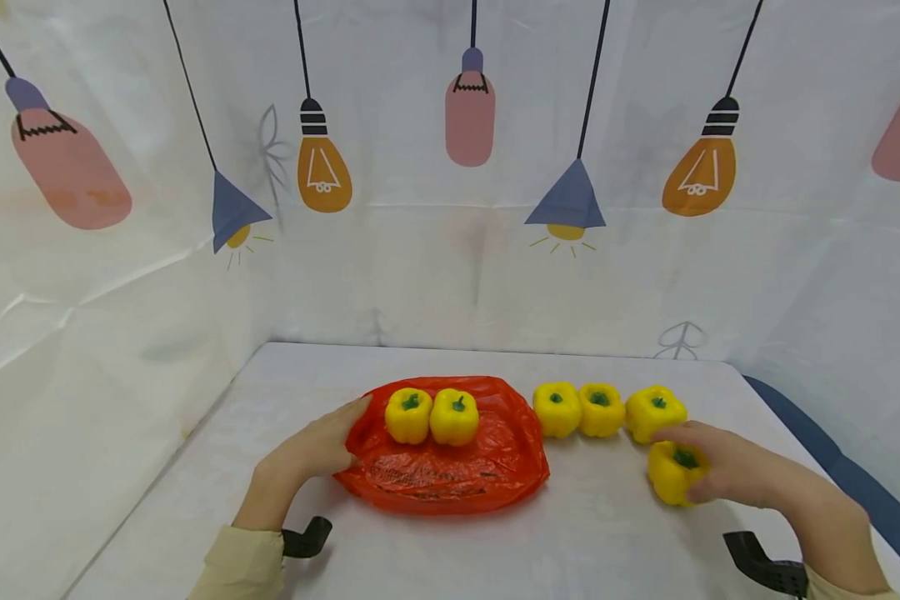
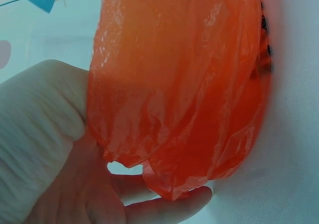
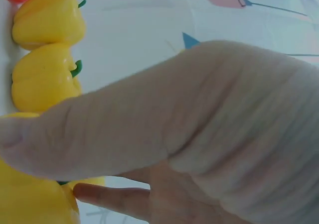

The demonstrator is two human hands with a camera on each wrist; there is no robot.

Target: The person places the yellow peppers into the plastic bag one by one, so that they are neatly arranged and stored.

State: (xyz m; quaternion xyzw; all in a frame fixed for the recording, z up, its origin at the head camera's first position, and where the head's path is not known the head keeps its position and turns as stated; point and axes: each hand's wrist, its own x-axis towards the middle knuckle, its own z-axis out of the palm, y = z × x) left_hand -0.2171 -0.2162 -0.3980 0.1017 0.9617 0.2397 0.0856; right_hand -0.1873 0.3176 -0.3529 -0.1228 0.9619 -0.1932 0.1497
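Observation:
A red plastic bag [image 1: 450, 492] lies spread on the table, and two yellow bell peppers [image 1: 454, 418] sit side by side on its red plastic. My left hand [image 1: 311, 450] holds the bag by its left edge; up close in the left wrist view, the thin film [image 2: 174, 94] hangs between thumb and fingers. At the right, my right hand [image 1: 742, 467] grips another yellow bell pepper [image 1: 669, 481] from its right side, thumb nearest me. Its green stem shows, while the palm hides its right part. Just behind it stands a further pepper [image 1: 654, 408], partly covered by the fingers.
Two more yellow peppers [image 1: 557, 410] continue the row between the bag and the right hand. All stand on a white-covered table [image 1: 600, 533]. White sheets printed with lamps [image 1: 420, 275] hang behind and at the sides. Something dark blue [image 1: 817, 450] shows beyond the right table edge.

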